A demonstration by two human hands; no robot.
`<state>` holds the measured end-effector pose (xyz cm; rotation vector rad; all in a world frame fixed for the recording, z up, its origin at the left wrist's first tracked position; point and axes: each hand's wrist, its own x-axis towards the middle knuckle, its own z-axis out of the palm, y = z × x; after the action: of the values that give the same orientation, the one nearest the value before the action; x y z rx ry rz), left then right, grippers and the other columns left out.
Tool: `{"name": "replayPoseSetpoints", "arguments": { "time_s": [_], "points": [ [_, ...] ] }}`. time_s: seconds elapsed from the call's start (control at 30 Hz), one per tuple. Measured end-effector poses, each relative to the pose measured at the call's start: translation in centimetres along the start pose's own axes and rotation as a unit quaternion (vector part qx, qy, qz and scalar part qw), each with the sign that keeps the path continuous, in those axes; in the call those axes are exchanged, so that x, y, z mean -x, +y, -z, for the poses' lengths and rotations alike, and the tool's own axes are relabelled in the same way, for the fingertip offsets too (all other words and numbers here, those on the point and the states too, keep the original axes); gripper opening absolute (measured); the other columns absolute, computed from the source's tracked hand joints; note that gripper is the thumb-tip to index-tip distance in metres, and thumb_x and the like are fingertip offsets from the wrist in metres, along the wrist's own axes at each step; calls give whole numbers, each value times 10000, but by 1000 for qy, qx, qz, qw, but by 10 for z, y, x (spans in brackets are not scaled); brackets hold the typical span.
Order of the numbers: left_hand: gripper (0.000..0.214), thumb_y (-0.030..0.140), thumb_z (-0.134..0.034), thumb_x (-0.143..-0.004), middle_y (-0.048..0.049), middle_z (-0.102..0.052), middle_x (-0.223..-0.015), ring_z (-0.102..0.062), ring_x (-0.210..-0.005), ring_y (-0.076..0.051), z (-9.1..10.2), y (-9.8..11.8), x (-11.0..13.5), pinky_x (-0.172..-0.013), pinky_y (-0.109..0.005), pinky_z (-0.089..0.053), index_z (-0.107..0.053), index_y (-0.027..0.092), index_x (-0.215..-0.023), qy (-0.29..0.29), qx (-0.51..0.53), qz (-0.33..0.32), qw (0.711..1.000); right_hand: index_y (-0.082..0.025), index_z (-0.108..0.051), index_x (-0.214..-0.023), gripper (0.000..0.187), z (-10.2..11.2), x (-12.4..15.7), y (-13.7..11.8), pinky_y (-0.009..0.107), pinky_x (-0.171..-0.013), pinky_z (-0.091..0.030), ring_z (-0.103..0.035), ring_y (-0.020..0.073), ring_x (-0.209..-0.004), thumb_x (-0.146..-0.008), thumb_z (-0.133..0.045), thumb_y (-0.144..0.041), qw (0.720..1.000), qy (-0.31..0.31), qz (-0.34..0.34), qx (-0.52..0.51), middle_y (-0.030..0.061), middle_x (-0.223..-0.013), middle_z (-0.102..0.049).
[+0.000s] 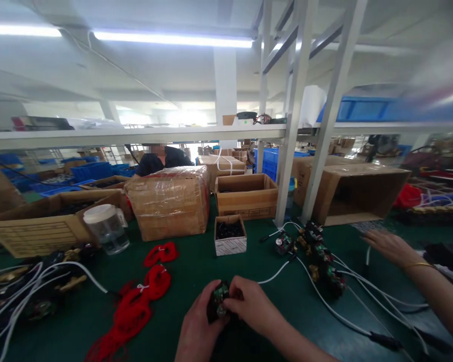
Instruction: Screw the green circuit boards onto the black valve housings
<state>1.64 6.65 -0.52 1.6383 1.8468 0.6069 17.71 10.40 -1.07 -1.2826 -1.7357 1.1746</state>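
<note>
Near the front edge of the green table, my left hand (197,324) is closed around a small dark device with an exposed green circuit board (221,295). My right hand (254,304) is closed in a pinch against the right side of the same board; whatever lies between its fingertips is hidden. Behind my hands stands a small open box (230,245) of black parts. To the right lies a row of similar circuit-board assemblies (322,259) with white cables. Red wire coils (136,306) lie to the left.
A co-worker's hand (390,248) reaches in from the right. Cartons (169,203) and a clear plastic jug (107,231) line the back. Metal posts (296,115) rise from the table to a shelf (136,134). Cabled assemblies (38,286) pile up at left.
</note>
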Motion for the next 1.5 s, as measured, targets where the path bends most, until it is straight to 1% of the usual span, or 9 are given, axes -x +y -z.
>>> {"name": "replayPoseSetpoints", "arguments": {
  "time_s": [0.23, 0.43, 0.53, 0.67, 0.87, 1.0, 1.13, 1.3, 1.5],
  "points": [
    [692, 293, -642, -724, -45, -641, -1396, -606, -1281, -268, -4, -5, -4, -1071, -389, -466, -511, 258, -1403, 15, 15, 5, 1000, -194, -571, -660, 178, 1, -4, -1, 204, -534, -318, -515, 122, -594, -703, -706, -87, 1000, 0, -15, -4, -60, -624, -563],
    [680, 354, -644, -735, -60, -635, -1401, -620, -1256, -301, -9, -15, -5, -1042, -425, -487, -523, 252, -1397, 20, 47, -10, 999, -205, -563, -787, 147, -5, 1, 13, 198, -505, -385, -542, 115, -574, -764, -674, -112, 998, -26, -31, -55, -53, -719, -591],
    [679, 334, -646, -740, -61, -636, -1399, -623, -1253, -295, -10, -19, -6, -1043, -425, -486, -523, 253, -1403, 20, 68, -14, 997, -202, -546, -808, 95, -8, -1, 19, 198, -483, -404, -520, 97, -515, -834, -604, -132, 995, -35, -43, -78, -52, -724, -588],
    [668, 301, -677, -719, -52, -655, -1377, -630, -1246, -292, -9, -22, -9, -1049, -424, -487, -561, 268, -1376, 24, 83, -19, 996, -204, -533, -772, 128, -9, -5, 18, 195, -460, -371, -503, 99, -494, -814, -621, -121, 995, -34, -50, -77, -63, -658, -562],
    [611, 252, -706, -706, -39, -707, -1299, -665, -1194, -290, -14, -27, -7, -1041, -435, -511, -625, 293, -1310, 62, 87, -41, 993, -205, -571, -805, 145, -6, 4, 16, 198, -558, -395, -547, 115, -638, -778, -651, -86, 998, -14, -8, -57, -46, -759, -597],
    [560, 138, -651, -709, -18, -736, -1217, -705, -1120, -262, -20, -34, -2, -963, -395, -576, -680, 329, -1235, 115, 49, -108, 986, -207, -583, -832, 257, -6, 19, 19, 203, -620, -403, -554, 126, -716, -712, -640, 13, 999, -6, 26, -25, -43, -803, -598],
    [591, 57, -628, -715, -7, -748, -1130, -737, -1038, -227, -23, -44, -2, -903, -347, -618, -674, 340, -1232, 142, -2, -202, 969, -209, -540, -807, 292, -8, 28, 23, 205, -629, -373, -520, 120, -725, -723, -626, 57, 998, 7, 65, 15, -41, -827, -560],
    [552, 69, -650, -794, -76, -713, -1193, -725, -1077, -234, -28, -62, -5, -895, -361, -631, -618, 299, -1294, 212, -87, -325, 918, -216, -505, -823, 303, -8, 30, 26, 216, -651, -366, -509, 125, -744, -765, -606, 64, 993, 5, 113, 28, -30, -861, -526],
    [447, 110, -633, -893, -103, -709, -1150, -708, -1116, -231, -29, -63, -4, -896, -365, -628, -585, 266, -1309, 269, -130, -393, 870, -220, -487, -818, 302, -4, 33, 25, 219, -636, -356, -495, 126, -730, -769, -596, 57, 990, -2, 139, 21, -26, -850, -494]
  ]
}}
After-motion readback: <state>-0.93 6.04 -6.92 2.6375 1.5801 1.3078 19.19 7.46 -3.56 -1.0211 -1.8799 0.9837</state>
